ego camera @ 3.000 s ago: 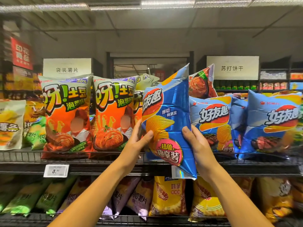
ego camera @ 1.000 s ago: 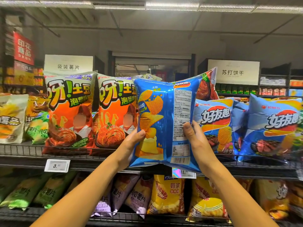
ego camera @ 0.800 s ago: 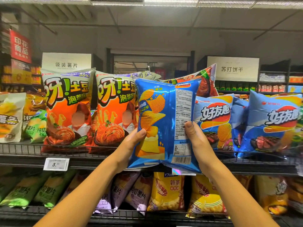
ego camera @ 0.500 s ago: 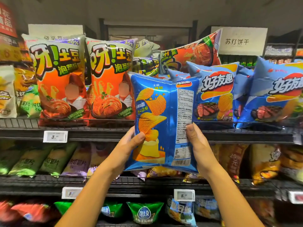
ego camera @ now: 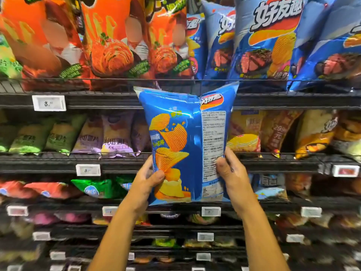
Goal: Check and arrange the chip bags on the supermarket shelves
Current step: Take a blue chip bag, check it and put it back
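Note:
I hold a blue chip bag (ego camera: 185, 145) upright in front of the shelves, its back side with the printed label facing me. My left hand (ego camera: 146, 180) grips its lower left edge and my right hand (ego camera: 232, 171) grips its lower right edge. The bag hangs level with the second shelf, its top just under the top shelf's wire rail (ego camera: 117, 80). Matching blue chip bags (ego camera: 269, 42) stand on the top shelf at the right, and orange chip bags (ego camera: 109, 42) stand there at the left.
The second shelf holds green and purple bags (ego camera: 109, 137) on the left and yellow and brown bags (ego camera: 279, 132) on the right. Lower shelves carry red, green (ego camera: 97, 189) and mixed small bags. White price tags (ego camera: 48, 103) line the black shelf fronts.
The bag was turned from front to back, then lowered from the top shelf's height to the second shelf's. My view has tilted down, so several lower shelves now show.

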`<state>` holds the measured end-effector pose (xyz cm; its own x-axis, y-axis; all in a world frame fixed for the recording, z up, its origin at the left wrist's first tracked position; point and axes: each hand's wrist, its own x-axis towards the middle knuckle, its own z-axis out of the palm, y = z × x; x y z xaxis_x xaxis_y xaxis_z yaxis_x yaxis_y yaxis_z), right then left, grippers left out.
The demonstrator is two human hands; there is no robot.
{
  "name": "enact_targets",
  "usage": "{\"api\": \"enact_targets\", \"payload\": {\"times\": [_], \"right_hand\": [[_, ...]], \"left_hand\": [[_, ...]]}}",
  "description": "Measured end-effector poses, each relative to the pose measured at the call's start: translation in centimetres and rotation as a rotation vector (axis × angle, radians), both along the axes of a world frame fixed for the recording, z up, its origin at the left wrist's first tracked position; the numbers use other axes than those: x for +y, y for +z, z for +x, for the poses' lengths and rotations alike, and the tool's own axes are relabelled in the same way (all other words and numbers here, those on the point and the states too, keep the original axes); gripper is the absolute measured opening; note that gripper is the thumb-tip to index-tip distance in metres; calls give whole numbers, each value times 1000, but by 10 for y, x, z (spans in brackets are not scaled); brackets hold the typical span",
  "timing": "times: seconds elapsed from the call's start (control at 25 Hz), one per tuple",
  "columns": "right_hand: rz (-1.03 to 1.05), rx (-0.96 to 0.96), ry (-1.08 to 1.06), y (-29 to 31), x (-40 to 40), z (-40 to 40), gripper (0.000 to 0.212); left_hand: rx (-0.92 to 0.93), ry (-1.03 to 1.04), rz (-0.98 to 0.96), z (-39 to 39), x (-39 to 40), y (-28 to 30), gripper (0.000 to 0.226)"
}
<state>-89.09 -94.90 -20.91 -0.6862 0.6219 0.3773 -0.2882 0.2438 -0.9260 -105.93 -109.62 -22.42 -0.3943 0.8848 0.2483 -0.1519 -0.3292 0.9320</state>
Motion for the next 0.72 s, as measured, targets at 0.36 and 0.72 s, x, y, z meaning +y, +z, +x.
{"api": "enact_targets", "payload": {"times": [0.36, 0.72], "right_hand": [[-72, 89, -264, -17, -24, 5, 58], [28, -63, -327, -3, -61, -11, 98]], "left_hand": [[2, 172, 0, 13, -8, -10, 84], [97, 434, 11, 42, 4, 24, 79]]}}
